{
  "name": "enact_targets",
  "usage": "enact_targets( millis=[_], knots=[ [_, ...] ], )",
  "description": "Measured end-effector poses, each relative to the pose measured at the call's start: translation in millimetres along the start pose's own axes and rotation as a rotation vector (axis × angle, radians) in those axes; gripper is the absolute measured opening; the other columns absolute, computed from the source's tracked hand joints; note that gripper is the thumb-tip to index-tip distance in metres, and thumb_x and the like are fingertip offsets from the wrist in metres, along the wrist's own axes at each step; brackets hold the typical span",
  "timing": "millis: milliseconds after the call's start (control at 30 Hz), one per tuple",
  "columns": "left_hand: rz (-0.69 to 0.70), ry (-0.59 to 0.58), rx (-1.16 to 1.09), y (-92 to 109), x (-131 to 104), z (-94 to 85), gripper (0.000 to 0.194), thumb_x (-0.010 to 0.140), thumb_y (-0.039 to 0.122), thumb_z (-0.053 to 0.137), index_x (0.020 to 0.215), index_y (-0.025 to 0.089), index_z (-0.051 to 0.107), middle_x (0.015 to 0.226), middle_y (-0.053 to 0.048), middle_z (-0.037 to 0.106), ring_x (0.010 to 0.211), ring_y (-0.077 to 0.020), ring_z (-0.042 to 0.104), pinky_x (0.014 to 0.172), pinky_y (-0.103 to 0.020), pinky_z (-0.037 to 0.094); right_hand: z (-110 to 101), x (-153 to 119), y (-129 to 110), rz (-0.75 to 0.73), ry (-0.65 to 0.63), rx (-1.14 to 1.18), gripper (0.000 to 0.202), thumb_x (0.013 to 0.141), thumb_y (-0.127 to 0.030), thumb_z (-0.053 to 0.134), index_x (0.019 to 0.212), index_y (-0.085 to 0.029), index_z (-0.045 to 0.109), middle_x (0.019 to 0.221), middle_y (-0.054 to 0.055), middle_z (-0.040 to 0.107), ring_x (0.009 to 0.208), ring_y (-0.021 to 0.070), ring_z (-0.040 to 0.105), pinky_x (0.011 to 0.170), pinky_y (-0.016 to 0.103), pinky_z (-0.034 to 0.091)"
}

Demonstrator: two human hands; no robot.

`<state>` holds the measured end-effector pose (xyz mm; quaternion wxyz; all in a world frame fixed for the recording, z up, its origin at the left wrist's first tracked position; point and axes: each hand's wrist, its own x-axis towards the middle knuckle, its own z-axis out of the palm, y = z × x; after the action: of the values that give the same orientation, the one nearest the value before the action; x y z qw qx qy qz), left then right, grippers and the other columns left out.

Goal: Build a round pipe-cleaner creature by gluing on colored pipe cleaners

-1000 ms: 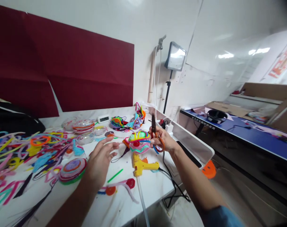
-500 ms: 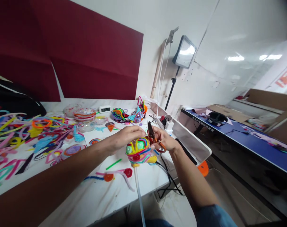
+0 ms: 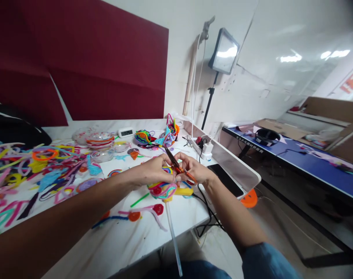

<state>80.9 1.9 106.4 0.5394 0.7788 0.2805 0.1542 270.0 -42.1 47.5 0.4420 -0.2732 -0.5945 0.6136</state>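
My right hand (image 3: 193, 169) is closed around scissors (image 3: 172, 158) with orange handles, the dark blades pointing up and left. My left hand (image 3: 154, 170) meets it, thumb and fingers pinched together; what they pinch is hidden. Under my left hand is a colourful pipe-cleaner ball (image 3: 162, 190), its upper part mostly covered by the hand. From its yellow base a clear stick (image 3: 173, 240) runs down past the table edge. A yellow tool with a black cable, like a glue gun (image 3: 184, 191), lies beside the ball.
Loose pipe cleaners (image 3: 62, 155) cover the left of the white table. Clear bowls (image 3: 99, 141) and a small digital clock (image 3: 126, 132) stand at the back. A phone (image 3: 226, 180), cables and a power strip (image 3: 205, 154) are on the right, by a raised edge panel (image 3: 240, 166).
My hands have come together over the ball, and the left now covers its upper part. The scissors have tilted to the left. The whole view has shifted slightly.
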Motion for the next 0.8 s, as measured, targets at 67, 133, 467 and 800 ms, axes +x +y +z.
enact_targets(
  millis=[67,133,467,800],
  knots=[
    [0.018,-0.009,-0.007,-1.4,-0.2,-0.4,0.044,0.052,0.02,0.072,0.095,0.02,0.062,0.091,-0.003,0.069,0.094,-0.0269,0.065,0.074,-0.034,0.051,2.7,1.9,1.7,0.011,-0.007,0.023,0.057,0.064,-0.022,0.087,0.098,-0.023,0.041,0.068,-0.008,0.066,0.057,0.0108,0.067,0.055,0.02,0.054],
    [0.016,-0.017,-0.001,-3.3,-0.1,-0.3,0.044,0.052,0.017,0.069,0.095,0.019,0.062,0.091,-0.003,0.069,0.094,-0.0262,0.064,0.074,-0.033,0.052,5.6,3.6,3.7,0.023,0.003,0.048,0.058,0.063,-0.022,0.087,0.097,-0.023,0.041,0.068,-0.007,0.068,0.056,0.0104,0.067,0.054,0.019,0.053],
    [-0.105,0.036,0.148,-14.8,-8.0,-6.2,0.046,0.053,0.018,0.064,0.098,0.019,0.056,0.078,0.002,0.058,0.065,-0.0166,0.055,0.055,-0.027,0.042,18.6,11.9,14.6,0.06,0.127,0.101,0.064,0.053,-0.027,0.092,0.093,-0.022,0.042,0.066,-0.007,0.067,0.059,0.013,0.068,0.061,0.024,0.054],
    [-0.176,0.101,0.123,-5.5,-26.5,-30.7,0.022,0.057,0.028,0.064,0.076,0.018,0.059,0.061,0.005,0.05,0.055,-0.0128,0.042,0.052,-0.026,0.031,40.0,-41.3,-16.9,-0.212,0.634,-0.517,0.03,0.077,-0.034,0.075,0.1,-0.018,0.062,0.073,-0.002,0.056,0.063,0.0103,0.049,0.058,0.023,0.04]
  ],
)
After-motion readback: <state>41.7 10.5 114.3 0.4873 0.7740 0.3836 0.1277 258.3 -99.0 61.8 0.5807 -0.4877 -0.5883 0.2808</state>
